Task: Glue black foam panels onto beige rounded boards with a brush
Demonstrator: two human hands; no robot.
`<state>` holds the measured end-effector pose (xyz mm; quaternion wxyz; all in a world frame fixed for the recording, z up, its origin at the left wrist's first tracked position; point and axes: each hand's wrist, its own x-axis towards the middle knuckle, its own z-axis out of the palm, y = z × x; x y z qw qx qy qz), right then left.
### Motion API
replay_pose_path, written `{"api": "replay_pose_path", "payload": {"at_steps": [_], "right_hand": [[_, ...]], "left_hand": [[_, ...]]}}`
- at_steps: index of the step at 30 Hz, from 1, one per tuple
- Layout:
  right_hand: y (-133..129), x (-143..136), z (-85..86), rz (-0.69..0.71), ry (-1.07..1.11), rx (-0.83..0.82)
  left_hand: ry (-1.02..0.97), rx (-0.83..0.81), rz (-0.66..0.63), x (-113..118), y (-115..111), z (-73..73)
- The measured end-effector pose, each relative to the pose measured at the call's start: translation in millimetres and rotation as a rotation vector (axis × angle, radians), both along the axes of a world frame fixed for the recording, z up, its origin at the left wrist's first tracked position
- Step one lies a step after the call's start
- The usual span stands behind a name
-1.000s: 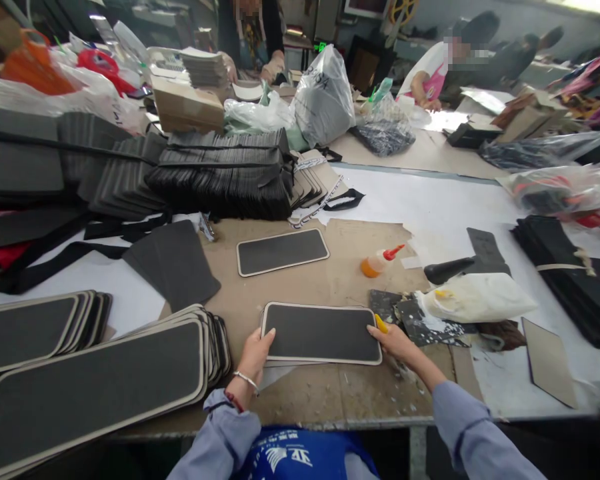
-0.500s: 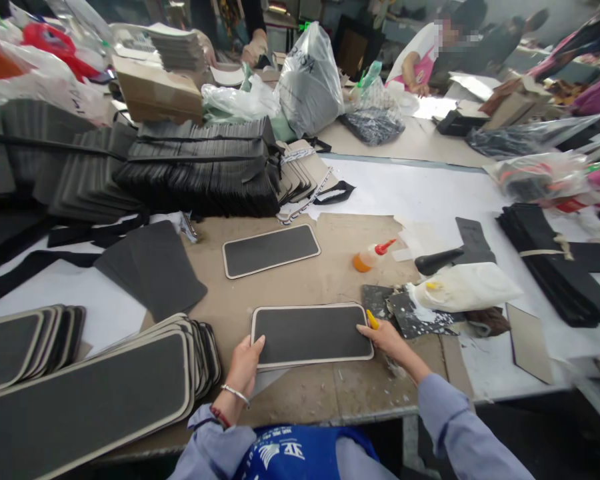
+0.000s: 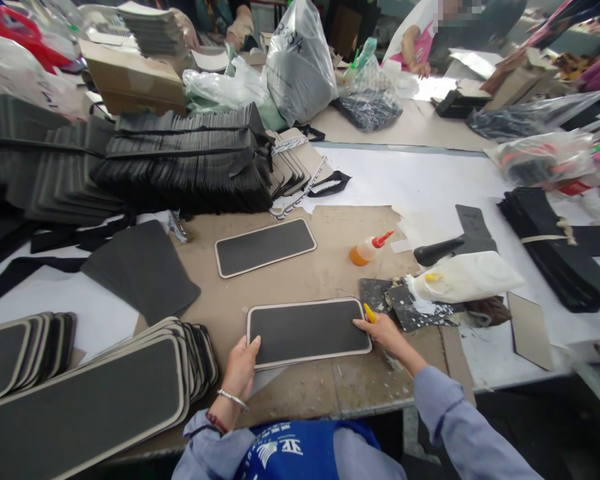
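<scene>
A black rounded panel with a cream border point(image 3: 307, 331) lies flat on the brown cardboard sheet point(image 3: 340, 267) in front of me. My left hand point(image 3: 241, 365) holds its left end, fingers on top of the edge. My right hand point(image 3: 381, 329) holds its right end and also has a small yellow-tipped tool between the fingers. A second bordered panel point(image 3: 265, 246) lies farther back on the cardboard.
Fanned stacks of finished bordered panels point(image 3: 95, 393) lie at my left. Black sheets point(image 3: 140, 267) and big black stacks point(image 3: 180, 167) sit behind. An orange glue bottle point(image 3: 367, 250), a white glue-stained bag point(image 3: 467, 277) and scraps are to the right. Other people work across the table.
Both hands stay on the panel's ends. The camera has tilted slightly, so everything sits a little higher and to the left in view.
</scene>
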<state>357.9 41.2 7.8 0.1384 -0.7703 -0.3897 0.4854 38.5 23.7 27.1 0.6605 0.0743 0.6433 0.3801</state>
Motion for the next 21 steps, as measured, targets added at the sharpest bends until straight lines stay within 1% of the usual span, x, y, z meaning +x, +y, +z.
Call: {"api": "replay_pose_path", "payload": {"at_steps": [2, 5, 8, 10, 13, 16, 21], "right_hand": [[-1, 1, -2.1, 0.011, 0.013, -0.016], [-2, 4, -2.7, 0.035, 0.059, -0.008], [-5, 7, 2.1, 0.066, 0.117, -0.012], [-8, 9, 6.9, 0.081, 0.125, -0.048], [-12, 9, 12.1, 0.136, 0.071, -0.076], [-13, 6, 13.2, 0.203, -0.049, -0.076], [-12, 3, 9.1, 0.213, -0.138, -0.074]], "left_hand": [[-0.016, 0.003, -0.006, -1, -1, 1.5], [-0.083, -0.014, -0.016, -4, 0, 7.6], [-0.189, -0.002, -0.003, -7, 2, 14.3], [-0.229, -0.003, -0.004, -8, 4, 16.2], [-0.183, -0.025, -0.02, -9, 4, 13.5], [-0.124, -0.036, -0.036, -9, 2, 7.4], [-0.068, -0.049, -0.03, -8, 1, 3.5]]}}
